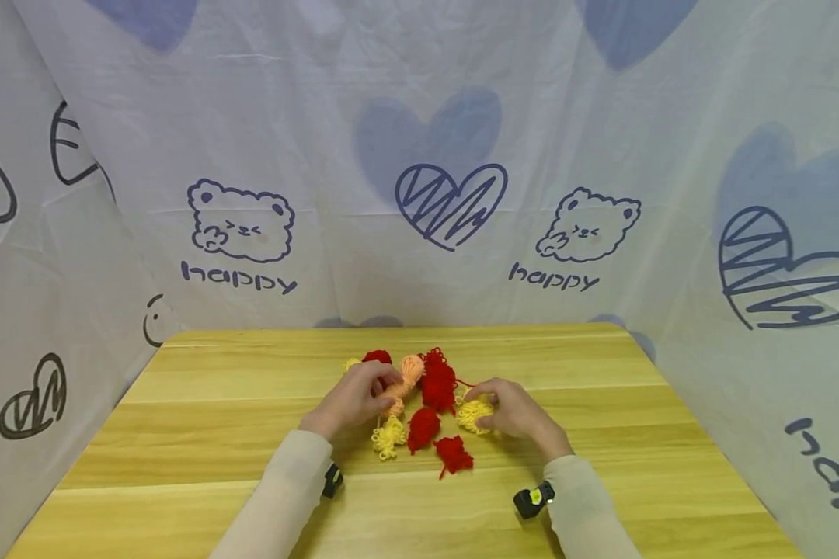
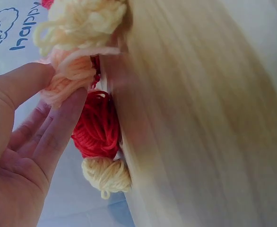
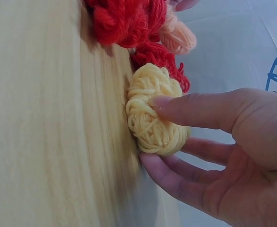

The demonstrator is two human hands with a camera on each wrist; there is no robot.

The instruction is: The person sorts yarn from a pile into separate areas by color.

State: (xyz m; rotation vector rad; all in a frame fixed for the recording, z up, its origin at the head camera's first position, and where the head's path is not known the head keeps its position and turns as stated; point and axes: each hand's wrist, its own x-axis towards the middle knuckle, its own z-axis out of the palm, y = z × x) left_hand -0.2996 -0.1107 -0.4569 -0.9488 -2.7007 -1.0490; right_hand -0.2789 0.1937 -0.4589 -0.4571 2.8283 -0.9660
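Around the middle of the table lie small bundles of yarn. Between thumb and fingers, my left hand pinches a peach yarn bundle, whose rounded far end sticks out past the fingertips in the head view. My right hand holds a yellow yarn bundle, with the thumb on its face and the fingers round its other side. Close to the left hand are a second yellow bundle and a red bundle. A large red bundle lies between the hands.
Two smaller red bundles, one oval and one ragged, lie nearer me. Another yellow bundle sits beyond the left hand. Behind the wooden table hangs a white printed cloth, which also closes both sides.
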